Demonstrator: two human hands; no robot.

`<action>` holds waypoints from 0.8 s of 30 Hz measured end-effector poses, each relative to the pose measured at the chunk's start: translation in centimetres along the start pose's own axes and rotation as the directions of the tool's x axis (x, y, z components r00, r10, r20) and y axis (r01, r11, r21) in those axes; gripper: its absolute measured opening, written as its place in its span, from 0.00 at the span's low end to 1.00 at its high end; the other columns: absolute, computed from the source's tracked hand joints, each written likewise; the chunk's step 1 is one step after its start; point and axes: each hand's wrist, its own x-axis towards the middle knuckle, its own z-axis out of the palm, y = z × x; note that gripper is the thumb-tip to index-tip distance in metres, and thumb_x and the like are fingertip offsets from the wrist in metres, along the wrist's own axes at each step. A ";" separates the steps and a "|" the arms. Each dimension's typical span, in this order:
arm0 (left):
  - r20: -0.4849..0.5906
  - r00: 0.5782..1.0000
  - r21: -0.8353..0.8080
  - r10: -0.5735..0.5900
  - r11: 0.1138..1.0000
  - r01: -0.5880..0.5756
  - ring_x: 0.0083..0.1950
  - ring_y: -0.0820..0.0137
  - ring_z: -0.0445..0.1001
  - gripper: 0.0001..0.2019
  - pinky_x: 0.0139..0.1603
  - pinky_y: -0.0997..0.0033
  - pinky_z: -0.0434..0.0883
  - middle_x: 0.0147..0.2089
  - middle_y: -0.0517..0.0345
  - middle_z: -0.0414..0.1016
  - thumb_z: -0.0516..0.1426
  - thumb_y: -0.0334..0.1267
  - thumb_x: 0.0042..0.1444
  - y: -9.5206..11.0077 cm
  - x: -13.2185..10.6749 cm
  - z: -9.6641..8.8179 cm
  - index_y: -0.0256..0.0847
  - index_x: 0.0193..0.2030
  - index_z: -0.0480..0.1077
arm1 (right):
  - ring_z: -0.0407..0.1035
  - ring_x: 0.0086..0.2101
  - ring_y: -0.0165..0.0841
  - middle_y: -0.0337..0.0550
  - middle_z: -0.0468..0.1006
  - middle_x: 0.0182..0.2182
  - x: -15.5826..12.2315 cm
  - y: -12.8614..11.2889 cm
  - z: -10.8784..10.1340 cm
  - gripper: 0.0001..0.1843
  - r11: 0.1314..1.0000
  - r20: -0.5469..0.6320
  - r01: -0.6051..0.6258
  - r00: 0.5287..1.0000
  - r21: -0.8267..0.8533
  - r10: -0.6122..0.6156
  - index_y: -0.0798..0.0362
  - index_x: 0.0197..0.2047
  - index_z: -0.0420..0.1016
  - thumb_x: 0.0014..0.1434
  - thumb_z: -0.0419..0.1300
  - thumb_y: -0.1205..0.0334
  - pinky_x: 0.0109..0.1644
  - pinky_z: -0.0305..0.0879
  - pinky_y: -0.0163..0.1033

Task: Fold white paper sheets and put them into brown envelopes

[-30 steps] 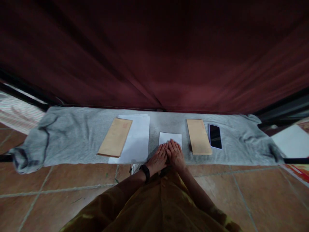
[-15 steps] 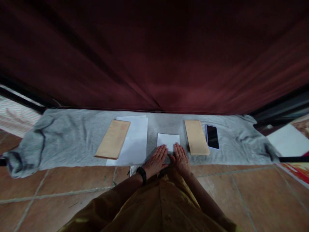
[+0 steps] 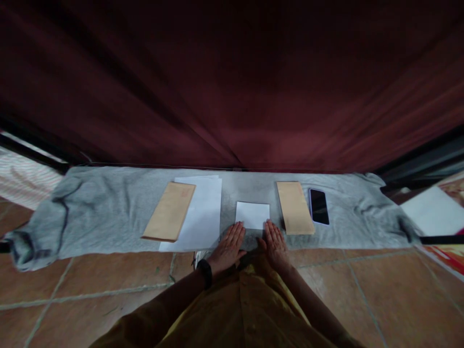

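A small folded white paper (image 3: 253,214) lies on a grey cloth (image 3: 108,208) spread over the tiled floor. My left hand (image 3: 227,246) rests flat, fingers stretched, its tips just at the paper's near left corner. My right hand (image 3: 276,244) lies flat as well, fingertips at the paper's near right corner. Neither hand holds anything. A black band sits on my left wrist.
A brown envelope (image 3: 169,210) lies over white sheets (image 3: 203,212) to the left. Another brown envelope (image 3: 295,207) and a dark phone (image 3: 319,206) lie to the right. A dark red curtain (image 3: 232,82) hangs behind. White paper (image 3: 435,212) sits far right.
Both hands have slid back toward me off the folded paper and moved apart; they covered its near half a second ago, and now only the fingertips reach its near edge.
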 end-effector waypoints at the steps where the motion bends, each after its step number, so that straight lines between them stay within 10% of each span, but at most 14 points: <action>1: 0.000 1.000 -0.001 -0.007 1.000 0.007 0.77 0.53 0.43 0.40 0.74 0.49 0.54 0.77 0.34 0.42 0.56 0.49 0.64 0.0 -0.1 0.0 0.29 0.74 0.44 | 0.55 0.67 0.46 0.57 0.57 0.70 0.0 0.0 -0.1 0.35 1.000 0.001 0.000 1.000 0.004 0.000 0.58 0.75 0.43 0.73 0.47 0.52 0.67 0.58 0.53; 12: 0.011 0.999 -0.018 -0.041 0.999 0.041 0.77 0.54 0.46 0.37 0.74 0.49 0.54 0.76 0.36 0.45 0.53 0.47 0.66 0.3 0.1 -0.3 0.31 0.75 0.43 | 0.51 0.69 0.39 0.52 0.59 0.70 2.6 -3.2 -0.2 0.30 0.983 0.093 0.139 0.984 0.120 -0.151 0.57 0.73 0.52 0.72 0.47 0.56 0.71 0.53 0.51; 24: -0.028 0.996 0.021 -0.079 0.997 0.080 0.74 0.53 0.56 0.29 0.70 0.50 0.61 0.72 0.34 0.58 0.49 0.48 0.68 0.4 1.3 0.4 0.29 0.68 0.58 | 0.53 0.68 0.38 0.49 0.58 0.70 1.3 -1.3 -0.2 0.30 0.995 0.093 0.074 0.992 0.061 -0.080 0.54 0.74 0.49 0.72 0.48 0.58 0.71 0.52 0.50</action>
